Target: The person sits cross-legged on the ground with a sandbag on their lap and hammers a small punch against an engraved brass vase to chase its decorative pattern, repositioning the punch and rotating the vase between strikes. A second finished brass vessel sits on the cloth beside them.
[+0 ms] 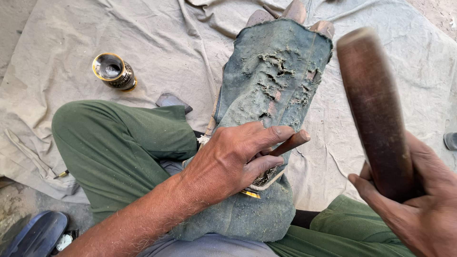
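Down on the cloth (pixel 190 38), the person is sitting cross-legged with a worn blue-grey pad (pixel 271 81) lying along one leg. The left hand (pixel 238 159) is pinching a thin wooden-handled tool (pixel 294 142) between thumb and curled fingers, pressing its hidden tip onto a small patterned metal piece (pixel 263 178) on the pad. The right hand (pixel 419 200) is wrapping closed fingers around a raised dark wooden mallet (pixel 376 109). A badly aimed blow could be landing on the knuckles, or skidding the tip across the piece. A black-and-gold vase (pixel 114 71) is lying well apart.

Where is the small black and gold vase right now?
The black and gold vase lies on the grey ground cloth in the upper left of the head view, beyond the person's green-trousered knee.
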